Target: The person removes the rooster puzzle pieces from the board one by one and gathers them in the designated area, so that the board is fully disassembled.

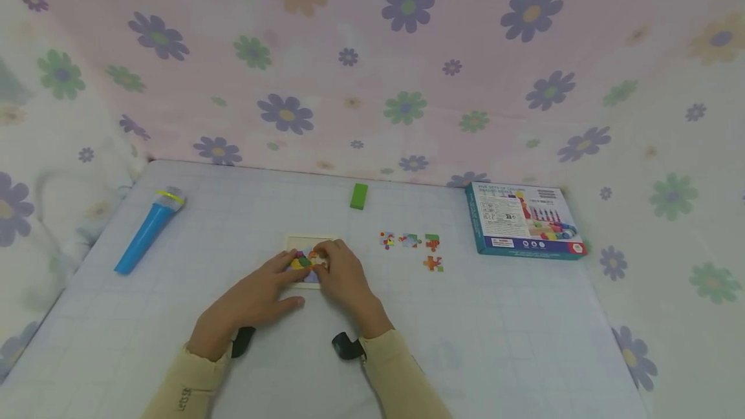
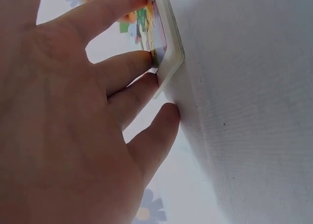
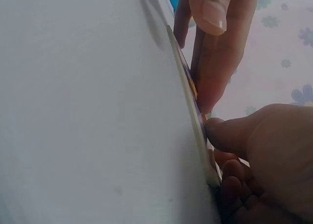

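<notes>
Leftmost, the blue mic lies aslant on the bench, well apart from the puzzle and inside the bench's left edge, with room between to slide things sideways; next, the left hand rests with fingers extended and gripping nothing, some tips on the puzzle's face, the thumb apart from it; the puzzle lies flat on the bench under both hands, its pale frame showing along the far side; it looks light, thin and stiff, likely smooth enough to skid if pushed, so the frame's sides should be the surest hold, with fingertips on top; the right hand grasps the puzzle at its right side, thumb on the face and the other fingers curled by the rim; beyond it the green block lies near the far edge, probably light and firm; then four loose pieces, three in a row and one below the rightmost, small and flat, best pinched by their edges, though the knobs might bend; rightmost, the box sits near the far right corner, leaving broad room on the near side.
</notes>
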{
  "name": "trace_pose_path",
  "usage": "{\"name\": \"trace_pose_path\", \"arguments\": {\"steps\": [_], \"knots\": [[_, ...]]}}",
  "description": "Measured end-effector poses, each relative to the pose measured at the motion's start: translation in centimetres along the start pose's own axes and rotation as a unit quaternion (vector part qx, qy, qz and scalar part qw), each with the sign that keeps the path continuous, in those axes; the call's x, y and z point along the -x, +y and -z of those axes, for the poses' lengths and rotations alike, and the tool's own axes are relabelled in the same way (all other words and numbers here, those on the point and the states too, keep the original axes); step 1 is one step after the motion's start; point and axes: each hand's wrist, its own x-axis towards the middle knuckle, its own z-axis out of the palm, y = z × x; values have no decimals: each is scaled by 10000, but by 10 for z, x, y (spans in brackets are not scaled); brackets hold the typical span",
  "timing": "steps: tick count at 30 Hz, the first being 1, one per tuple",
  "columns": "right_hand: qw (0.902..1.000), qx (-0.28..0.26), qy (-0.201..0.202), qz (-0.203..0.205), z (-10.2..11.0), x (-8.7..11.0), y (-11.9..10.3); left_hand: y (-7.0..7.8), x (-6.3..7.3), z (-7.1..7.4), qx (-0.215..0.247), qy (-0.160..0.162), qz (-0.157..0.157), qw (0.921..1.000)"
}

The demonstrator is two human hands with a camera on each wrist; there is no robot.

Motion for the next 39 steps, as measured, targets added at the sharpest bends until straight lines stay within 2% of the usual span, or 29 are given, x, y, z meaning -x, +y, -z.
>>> {"name": "trace_pose_path", "arguments": {"steps": [7,13,22,31,39], "knots": [[9999,-9,96,66,-2,-1,0,2,0,3,149,34,-41,9999],[9999,20,-18,139,-4,0,-1,0,1,2,168,50,-20,9998],[9996,111,29,250,-7,-1,0,-1,1,2,216,143,-163,9995],[9977,277,366,489,-8,0,2,0,2,4,235,144,-169,9995],[9968,-195,556,546,-4,2,5,0,2,3,196,172,-201,9995]]}}
